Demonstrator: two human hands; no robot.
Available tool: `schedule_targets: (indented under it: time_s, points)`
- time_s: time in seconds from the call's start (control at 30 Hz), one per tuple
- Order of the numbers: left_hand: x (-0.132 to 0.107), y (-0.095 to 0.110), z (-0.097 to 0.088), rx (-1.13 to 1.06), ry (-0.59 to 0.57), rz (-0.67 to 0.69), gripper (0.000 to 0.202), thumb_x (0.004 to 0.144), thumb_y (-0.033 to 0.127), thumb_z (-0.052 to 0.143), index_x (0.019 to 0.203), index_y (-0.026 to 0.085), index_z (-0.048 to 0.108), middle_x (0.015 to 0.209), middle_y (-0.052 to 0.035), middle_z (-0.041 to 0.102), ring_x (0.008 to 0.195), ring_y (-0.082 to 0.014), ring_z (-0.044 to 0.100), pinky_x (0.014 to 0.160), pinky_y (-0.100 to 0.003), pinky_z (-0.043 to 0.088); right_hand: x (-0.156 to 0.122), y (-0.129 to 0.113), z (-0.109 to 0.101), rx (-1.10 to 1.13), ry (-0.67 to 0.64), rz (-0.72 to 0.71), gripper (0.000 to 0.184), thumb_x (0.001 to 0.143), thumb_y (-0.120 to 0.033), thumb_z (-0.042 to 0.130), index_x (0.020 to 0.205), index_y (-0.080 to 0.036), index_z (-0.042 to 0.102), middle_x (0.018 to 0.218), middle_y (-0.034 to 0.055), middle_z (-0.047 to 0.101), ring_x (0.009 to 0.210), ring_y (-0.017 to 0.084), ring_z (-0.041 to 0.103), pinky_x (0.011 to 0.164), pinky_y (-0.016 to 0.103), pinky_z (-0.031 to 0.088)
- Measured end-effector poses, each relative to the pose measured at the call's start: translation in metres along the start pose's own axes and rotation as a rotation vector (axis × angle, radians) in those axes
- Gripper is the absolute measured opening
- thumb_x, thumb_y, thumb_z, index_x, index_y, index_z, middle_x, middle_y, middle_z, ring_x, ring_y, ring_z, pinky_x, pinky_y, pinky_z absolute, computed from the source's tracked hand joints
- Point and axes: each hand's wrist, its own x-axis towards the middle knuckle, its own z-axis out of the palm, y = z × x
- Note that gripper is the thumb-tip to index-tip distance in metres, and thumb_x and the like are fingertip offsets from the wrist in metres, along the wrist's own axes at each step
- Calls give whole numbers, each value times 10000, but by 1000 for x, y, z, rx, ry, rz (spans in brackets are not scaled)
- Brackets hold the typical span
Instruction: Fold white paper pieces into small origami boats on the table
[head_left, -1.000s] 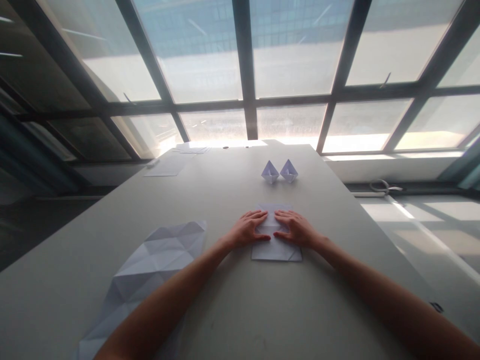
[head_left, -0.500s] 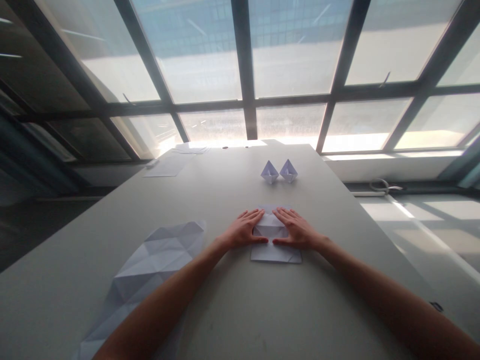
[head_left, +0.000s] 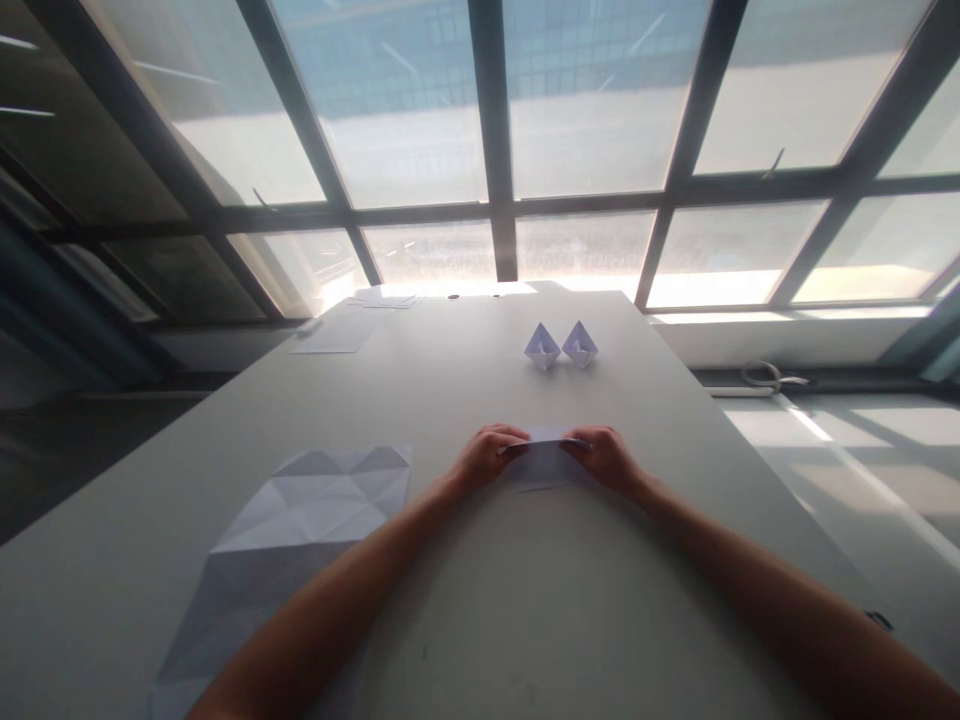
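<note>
A small folded sheet of white paper point(head_left: 546, 462) is held between my two hands above the table, its near edge raised and its front face in shadow. My left hand point(head_left: 491, 455) grips the left end, thumb on the near side and fingers curled behind. At the other end my right hand point(head_left: 602, 455) pinches the paper in the same way. Beyond the hands stand two folded paper boats point(head_left: 542, 346), side by side. A large creased sheet point(head_left: 311, 505) lies to the left, partly covered by my left forearm.
The white table point(head_left: 450, 390) reaches to the window frames point(head_left: 500, 215). Flat white sheets point(head_left: 341, 330) rest at its far left corner. A looped pale cable point(head_left: 772, 377) lies by the wall on the right, off the table.
Half a second ago both hands lay spread flat on the folded paper. Now the fingers have closed on its ends and the paper is lifted and tilted.
</note>
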Motion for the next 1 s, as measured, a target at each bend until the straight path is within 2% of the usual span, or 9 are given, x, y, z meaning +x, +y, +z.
schedule_targets:
  time_s: [0.13,0.27,0.4,0.5,0.6,0.67,0.73,0.87,1.0]
  points:
    - [-1,8,3,-113,96,-136,468,953,503,466,721,160,683,641,-12,632,618,-151,569,618,-265,466,1,1,7,311,127,63,332,844,-493,608,787,-178,696,689,16,675,661,186,607,612,274,484]
    - [2,13,8,-324,252,-274,444,911,532,507,775,134,653,609,6,571,540,-121,489,487,-219,378,4,-4,12,555,228,185,338,766,-481,678,915,-178,653,673,-1,630,584,157,576,504,235,444]
    - [4,16,9,-442,245,-352,463,914,476,533,1210,127,604,668,12,597,520,-107,497,474,-202,384,5,-11,11,639,213,242,529,760,-430,675,1210,-184,544,749,12,660,583,163,596,486,237,455]
    - [3,12,9,-287,255,-367,533,915,370,549,1391,153,452,703,18,608,515,-110,520,491,-217,434,4,-8,11,592,173,280,616,776,-394,656,1318,-168,470,734,12,658,569,169,598,470,241,448]
    - [0,9,12,47,289,-224,491,883,261,570,1362,185,494,1097,-86,646,895,-197,644,776,-332,544,4,0,14,414,176,276,619,789,-351,639,1348,-153,462,705,-6,631,559,163,577,500,256,457]
    - [-3,10,15,232,184,-90,468,896,236,544,1362,209,508,1348,-102,545,1212,-239,537,1022,-396,449,3,2,16,265,192,245,610,796,-314,630,1362,-163,462,766,9,646,626,175,598,589,287,494]
    - [-4,13,19,336,2,-3,489,938,258,488,1424,220,448,1470,-86,453,1377,-236,381,1149,-419,304,2,1,16,114,189,217,619,806,-292,626,1388,-181,446,890,49,673,753,205,629,707,323,512]
    - [-7,18,23,449,-274,7,532,1010,367,342,1523,240,278,1579,-48,275,1472,-218,186,1197,-458,149,-2,-8,13,-228,158,174,643,845,-287,596,1446,-182,393,1157,134,641,1065,284,589,916,391,465]
    - [-6,17,24,519,-327,3,572,1020,445,270,1548,239,194,1600,-36,184,1484,-214,125,1199,-457,98,-6,-16,15,-448,103,39,531,912,-274,474,1419,-118,445,1427,176,467,1337,303,379,1086,441,326]
